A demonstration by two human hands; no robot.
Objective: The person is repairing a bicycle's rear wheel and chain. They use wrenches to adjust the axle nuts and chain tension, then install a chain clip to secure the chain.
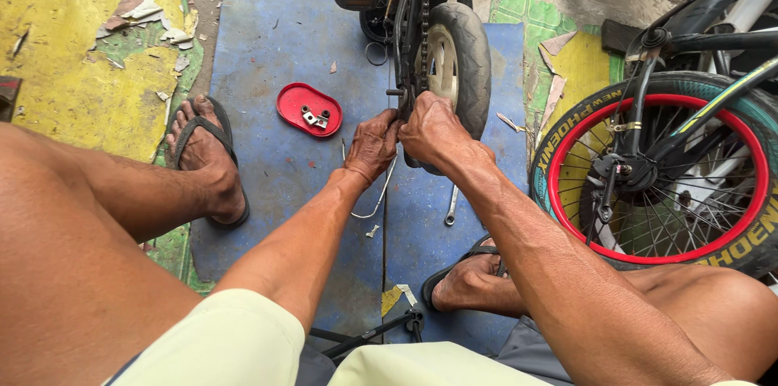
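Both your hands meet at the axle of the small grey-tyred wheel with its dark chain (454, 53), hiding what the fingers pinch. Your left hand (371, 145) and right hand (433, 130) press together, fingers curled. A red oval lid holding metal nuts (309, 109) lies just left.

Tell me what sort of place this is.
Probably an informal bicycle repair spot on the ground: both hands work at a small wheel and its chain, a spanner lies on blue mats, another bicycle stands nearby.
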